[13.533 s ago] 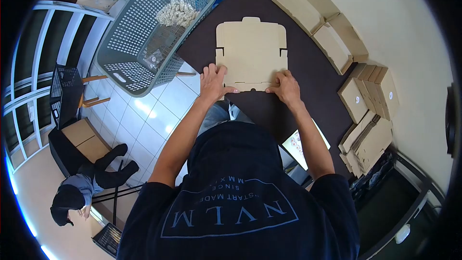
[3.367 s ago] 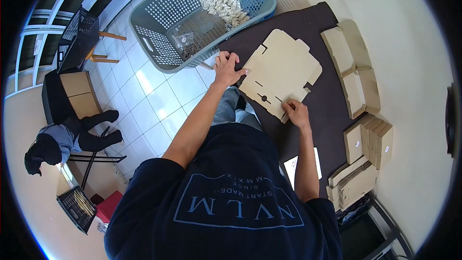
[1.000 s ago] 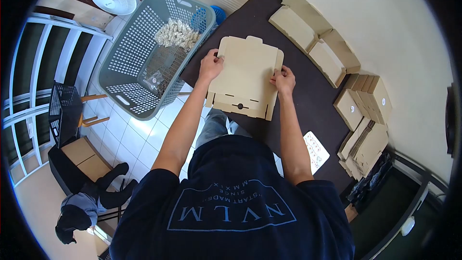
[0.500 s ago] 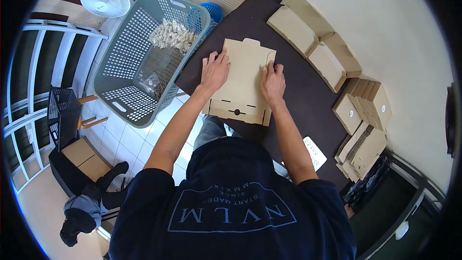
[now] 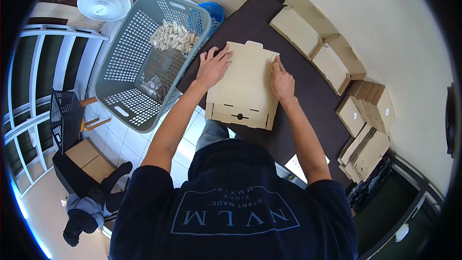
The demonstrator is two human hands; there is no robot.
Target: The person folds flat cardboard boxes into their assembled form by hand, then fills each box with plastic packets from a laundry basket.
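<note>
A brown cardboard box blank [image 5: 248, 74], partly folded, lies before me on the dark table, its slotted front panel [image 5: 240, 116] towards my body. My left hand [image 5: 214, 69] rests at its upper left edge, fingers spread and the tips touching the cardboard. At the upper right corner is my right hand [image 5: 282, 81], index finger stretched along the edge and the other fingers curled in. The curled fingers seem to grip the side of the blank, though their tips are partly hidden. A small tab sticks up at the far end.
Left of the dark table [image 5: 313, 101] stands a large grey basket [image 5: 120, 97] with pale packing pieces [image 5: 174, 37]. Open cardboard trays [image 5: 301, 29], closed boxes [image 5: 373, 106] and flat cardboard [image 5: 366, 155] line the right side. A fan [image 5: 105, 1] and a seated person [image 5: 89, 212] are at left.
My right hand has shifted up the right edge to the corner, where the raised side flap now lies flatter. My left hand has spread its fingers and moved slightly.
</note>
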